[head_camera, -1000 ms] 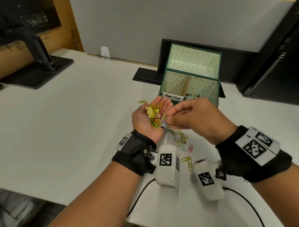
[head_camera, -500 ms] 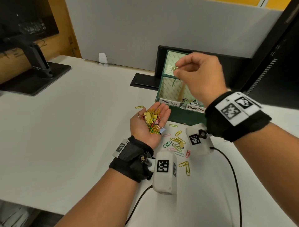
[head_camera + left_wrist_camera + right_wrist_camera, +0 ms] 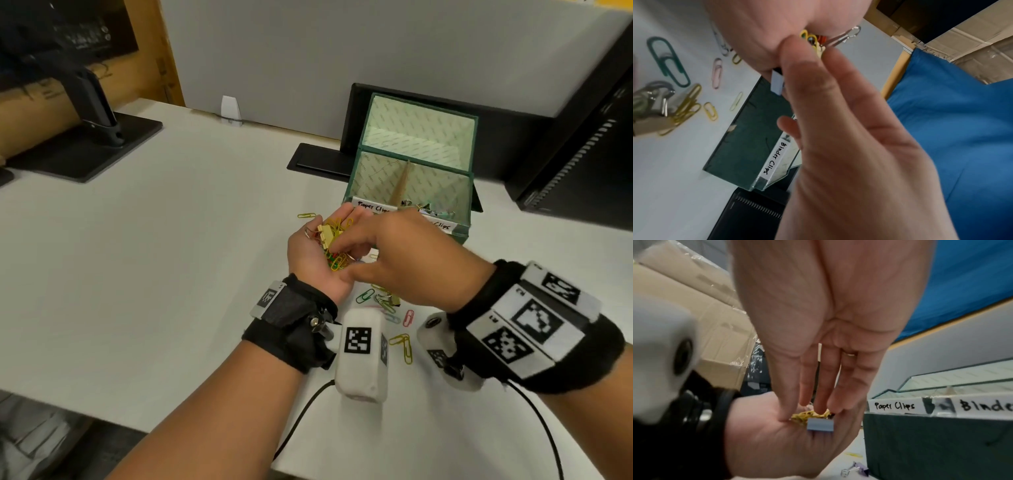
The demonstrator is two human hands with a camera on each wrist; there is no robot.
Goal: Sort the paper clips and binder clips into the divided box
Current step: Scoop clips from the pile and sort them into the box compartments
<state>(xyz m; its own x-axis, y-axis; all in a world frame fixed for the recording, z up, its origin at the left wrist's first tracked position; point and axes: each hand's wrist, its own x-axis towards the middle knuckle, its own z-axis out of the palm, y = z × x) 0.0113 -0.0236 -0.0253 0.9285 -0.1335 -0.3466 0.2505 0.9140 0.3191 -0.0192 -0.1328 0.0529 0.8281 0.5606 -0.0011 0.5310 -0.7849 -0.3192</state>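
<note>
My left hand [image 3: 317,255] is held palm up in front of the box, carrying a pile of coloured paper clips and binder clips [image 3: 334,236]. My right hand [image 3: 342,260] reaches over it, straight fingers and thumb touching the pile beside a blue-grey binder clip [image 3: 820,424]; nothing is plainly pinched. The green divided box [image 3: 459,236] stands just beyond, its lid up, with labels "Paper Clips" [image 3: 894,406] and "Binder Clips" [image 3: 774,158]. Several binder clips [image 3: 428,209] lie in its right compartment. Loose paper clips [image 3: 387,305] lie on the table under my hands.
A purple binder clip [image 3: 857,469] lies by the box front. A monitor stand [image 3: 85,147] sits far left, a black base [image 3: 322,161] behind the box, a black device [image 3: 582,164] at right. Wrist camera cables [image 3: 301,421] trail to the table's near edge.
My right hand pinched a clip from the pile, lifted it over the box, and has now come back down onto the pile. The left hand has stayed put.
</note>
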